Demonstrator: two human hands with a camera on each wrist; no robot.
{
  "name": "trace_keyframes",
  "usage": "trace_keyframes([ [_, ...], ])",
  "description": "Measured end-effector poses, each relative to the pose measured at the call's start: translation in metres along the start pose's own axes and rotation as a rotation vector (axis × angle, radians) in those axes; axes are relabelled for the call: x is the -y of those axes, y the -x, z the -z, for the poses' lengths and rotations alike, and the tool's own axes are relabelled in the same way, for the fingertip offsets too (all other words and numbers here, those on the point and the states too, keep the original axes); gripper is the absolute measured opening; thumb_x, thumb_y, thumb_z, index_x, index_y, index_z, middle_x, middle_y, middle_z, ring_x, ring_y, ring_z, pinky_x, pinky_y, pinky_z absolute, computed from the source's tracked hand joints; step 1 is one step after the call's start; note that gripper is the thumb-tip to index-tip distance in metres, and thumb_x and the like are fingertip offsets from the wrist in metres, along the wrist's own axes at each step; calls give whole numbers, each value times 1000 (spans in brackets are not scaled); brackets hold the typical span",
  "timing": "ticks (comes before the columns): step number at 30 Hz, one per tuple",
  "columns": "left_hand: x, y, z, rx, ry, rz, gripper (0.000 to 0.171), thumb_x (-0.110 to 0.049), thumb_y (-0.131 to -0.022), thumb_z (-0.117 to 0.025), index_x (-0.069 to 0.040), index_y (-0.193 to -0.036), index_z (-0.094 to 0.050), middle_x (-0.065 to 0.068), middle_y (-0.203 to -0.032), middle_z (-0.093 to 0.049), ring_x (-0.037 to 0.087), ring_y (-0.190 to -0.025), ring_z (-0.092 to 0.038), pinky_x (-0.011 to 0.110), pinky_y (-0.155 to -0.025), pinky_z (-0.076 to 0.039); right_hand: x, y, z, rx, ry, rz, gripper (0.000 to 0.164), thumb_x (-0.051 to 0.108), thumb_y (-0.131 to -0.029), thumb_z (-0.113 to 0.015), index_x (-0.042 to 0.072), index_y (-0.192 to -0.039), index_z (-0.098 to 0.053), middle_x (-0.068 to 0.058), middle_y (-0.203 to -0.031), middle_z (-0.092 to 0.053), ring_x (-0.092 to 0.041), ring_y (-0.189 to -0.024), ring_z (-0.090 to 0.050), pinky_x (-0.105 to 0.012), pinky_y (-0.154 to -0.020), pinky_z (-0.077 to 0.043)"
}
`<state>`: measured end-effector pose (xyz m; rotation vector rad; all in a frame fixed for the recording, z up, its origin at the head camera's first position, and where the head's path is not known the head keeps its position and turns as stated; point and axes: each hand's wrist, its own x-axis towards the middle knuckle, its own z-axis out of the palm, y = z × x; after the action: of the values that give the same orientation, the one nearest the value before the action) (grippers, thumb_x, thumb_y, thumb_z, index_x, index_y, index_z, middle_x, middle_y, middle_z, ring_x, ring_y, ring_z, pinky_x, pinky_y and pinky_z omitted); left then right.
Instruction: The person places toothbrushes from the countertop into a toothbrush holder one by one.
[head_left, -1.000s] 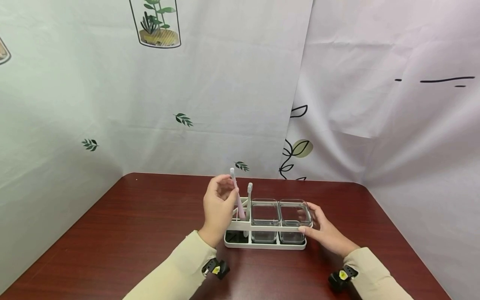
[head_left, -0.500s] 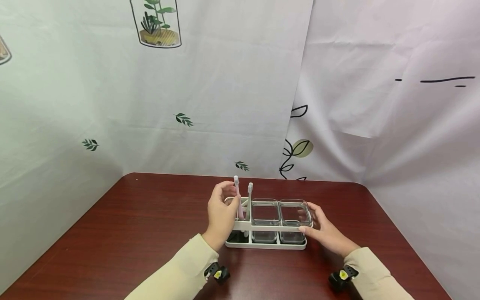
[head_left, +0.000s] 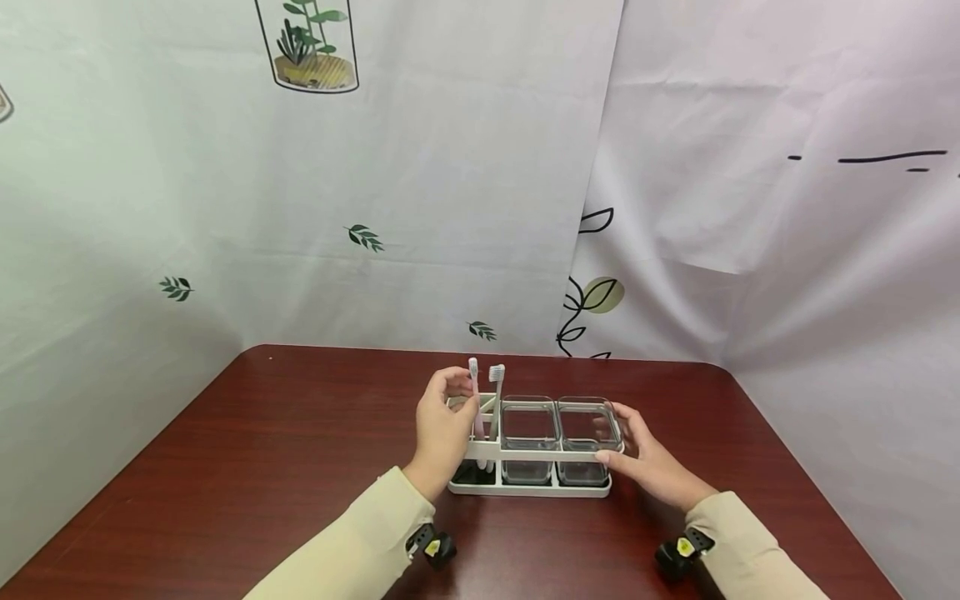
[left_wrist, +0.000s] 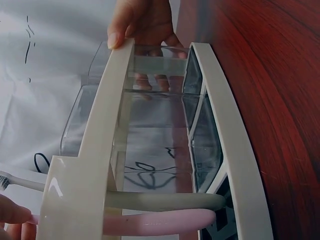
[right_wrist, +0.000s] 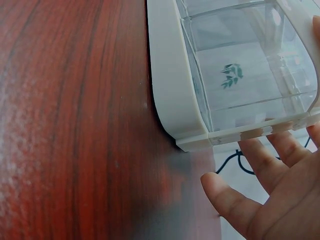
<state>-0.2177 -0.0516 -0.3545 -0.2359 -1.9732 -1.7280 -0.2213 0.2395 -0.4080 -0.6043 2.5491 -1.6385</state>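
A white toothbrush holder (head_left: pixel 519 492) stands on the table. Its left section bears two upright toothbrushes, and two clear square cups (head_left: pixel 528 427) fill the other sections. Between thumb and fingers, my left hand (head_left: pixel 441 425) pinches the pink toothbrush (head_left: pixel 477 421) near its head. That brush's thick handle end (left_wrist: pixel 160 222) is inside the holder near its base, beside the grey-green toothbrush (left_wrist: pixel 165 201). At the right end, my right hand (head_left: pixel 651 462) grips the holder, its thumb on the front of the upper rail and its fingers along the end.
The dark red wooden table (head_left: pixel 285 450) extends around the holder. Behind it hangs a pale cloth (head_left: pixel 450 167) printed with leaves and a plant jar. Black camera straps (head_left: pixel 431 546) sit on both wrists.
My left hand has lowered the pink toothbrush and shifted slightly right; its handle now shows below the upper rail. The grey-green brush's head has turned. My right hand stays on the holder.
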Motion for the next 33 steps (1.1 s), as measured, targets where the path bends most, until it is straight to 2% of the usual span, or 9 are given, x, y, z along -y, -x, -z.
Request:
trace_keyframes([
  [4, 1, -1, 0, 10, -24, 13, 30, 14, -83, -60, 2, -109, -57, 13, -95, -59, 24, -90, -59, 36, -80, -54, 0, 0, 0, -1, -1, -2, 74, 18, -91, -67, 9, -146, -20, -23, -142, -41, -43, -130, -41, -16, -91, -42],
  [12, 2, -1, 0, 25, -33, 28, 29, 14, -82, -60, 3, -108, -57, 13, -94, -59, 25, -89, -59, 31, -74, -54, -1, 0, 0, -7, 10, -6, 73, 19, -90, -68, 9, -146, -20, -23, -141, -41, -42, -130, -42, -16, -91, -42],
  [27, 1, -2, 1, 44, -68, 24, 27, 15, -81, -62, 3, -105, -57, 14, -91, -59, 26, -86, -61, 37, -74, -54, -3, -1, -1, -9, -7, 20, 72, 16, -91, -67, 7, -145, -21, -24, -141, -42, -44, -129, -41, -16, -92, -42],
  [33, 1, -3, 3, 51, -75, 40, 28, 14, -79, -61, 3, -104, -57, 14, -92, -60, 27, -87, -61, 31, -74, -54, -2, 0, -1, -11, -7, 14, 73, 17, -90, -67, 7, -146, -20, -25, -141, -41, -44, -130, -41, -15, -92, -42],
])
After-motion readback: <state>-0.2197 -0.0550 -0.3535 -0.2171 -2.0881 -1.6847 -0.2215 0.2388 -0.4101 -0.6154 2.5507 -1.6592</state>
